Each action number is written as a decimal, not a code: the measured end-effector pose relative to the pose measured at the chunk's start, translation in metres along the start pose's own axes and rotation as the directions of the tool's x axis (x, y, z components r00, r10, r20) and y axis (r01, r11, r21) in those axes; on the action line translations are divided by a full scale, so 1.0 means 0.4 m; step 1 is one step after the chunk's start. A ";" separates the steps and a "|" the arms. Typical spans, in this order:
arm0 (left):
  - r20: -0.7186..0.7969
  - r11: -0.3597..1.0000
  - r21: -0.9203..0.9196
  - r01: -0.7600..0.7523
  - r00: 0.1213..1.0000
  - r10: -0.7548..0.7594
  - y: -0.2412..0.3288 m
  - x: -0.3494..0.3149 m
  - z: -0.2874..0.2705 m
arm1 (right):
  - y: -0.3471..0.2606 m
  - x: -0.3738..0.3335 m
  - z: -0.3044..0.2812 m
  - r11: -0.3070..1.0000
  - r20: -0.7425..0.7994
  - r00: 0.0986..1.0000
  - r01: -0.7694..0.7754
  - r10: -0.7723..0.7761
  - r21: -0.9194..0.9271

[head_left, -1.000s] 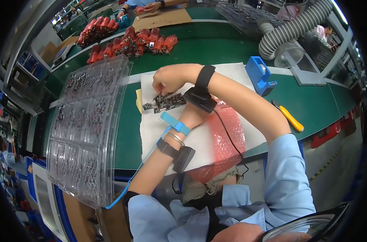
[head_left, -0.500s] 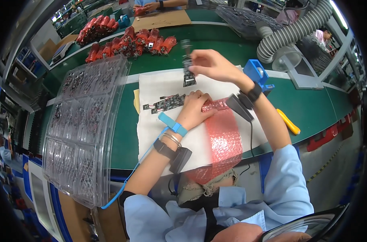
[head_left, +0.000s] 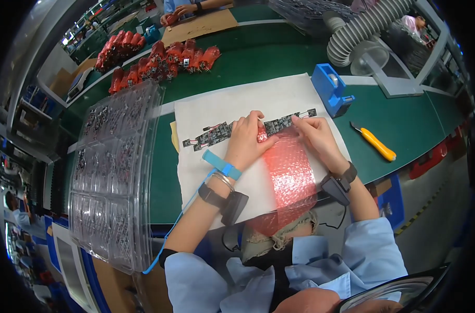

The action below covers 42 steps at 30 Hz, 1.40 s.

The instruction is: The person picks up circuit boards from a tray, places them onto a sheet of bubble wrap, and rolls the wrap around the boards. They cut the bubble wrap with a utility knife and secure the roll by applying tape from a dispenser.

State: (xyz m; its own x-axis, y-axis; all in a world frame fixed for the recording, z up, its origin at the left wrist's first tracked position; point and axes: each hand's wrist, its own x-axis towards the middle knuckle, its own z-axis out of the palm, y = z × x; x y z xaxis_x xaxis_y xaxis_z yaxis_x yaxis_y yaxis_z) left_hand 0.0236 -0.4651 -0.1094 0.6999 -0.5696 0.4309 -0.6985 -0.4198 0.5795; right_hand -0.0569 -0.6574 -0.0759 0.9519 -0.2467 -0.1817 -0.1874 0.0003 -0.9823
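Atop a matte white sheet (head_left: 211, 107) on a smooth green workbench (head_left: 409, 120), a person's left hand (head_left: 246, 140) curls around the upper end of glossy, dimpled red bubble wrap (head_left: 292, 175). Between the two hands lies a slim black circuit board (head_left: 280, 124), wired at its right tip; fingertips of the right hand (head_left: 319, 138) meet its lower edge, their grip impossible to confirm. Further flat, angular boards (head_left: 212, 136) extend beyond the left hand's outer side.
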 end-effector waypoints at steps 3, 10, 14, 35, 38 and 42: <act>0.008 0.999 0.047 -0.011 1.000 0.011 0.006 -0.004 -0.005 | 0.010 -0.003 -0.004 0.997 0.074 0.996 -0.060 0.056 0.052; 0.063 0.989 0.136 -0.048 0.997 0.040 0.027 0.003 -0.028 | 0.011 -0.002 0.017 0.999 0.058 0.998 -0.039 0.039 0.012; 0.033 0.977 0.164 -0.135 0.991 0.132 0.031 -0.004 -0.039 | 0.012 0.001 0.027 1.000 0.033 0.999 0.003 -0.002 -0.023; 0.041 0.985 0.110 -0.132 0.991 0.128 0.017 -0.004 -0.025 | 0.005 -0.002 -0.019 0.765 0.035 0.969 0.216 -0.245 -0.607; 0.041 0.992 0.079 -0.097 0.995 0.094 0.013 -0.004 -0.030 | -0.004 -0.006 -0.013 0.492 0.052 0.859 0.340 -0.509 -0.801; 0.151 0.999 0.042 0.001 0.988 -0.007 0.024 0.024 -0.041 | -0.007 0.043 -0.033 0.414 0.265 0.650 0.694 -0.713 -0.588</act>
State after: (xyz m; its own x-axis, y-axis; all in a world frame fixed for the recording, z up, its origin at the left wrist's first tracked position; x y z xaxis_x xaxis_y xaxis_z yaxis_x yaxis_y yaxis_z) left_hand 0.0261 -0.4628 -0.0884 0.6741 -0.6669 0.3175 -0.7037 -0.4492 0.5505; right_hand -0.0434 -0.6745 -0.0757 0.8162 0.0962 0.5697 0.4406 -0.7414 -0.5061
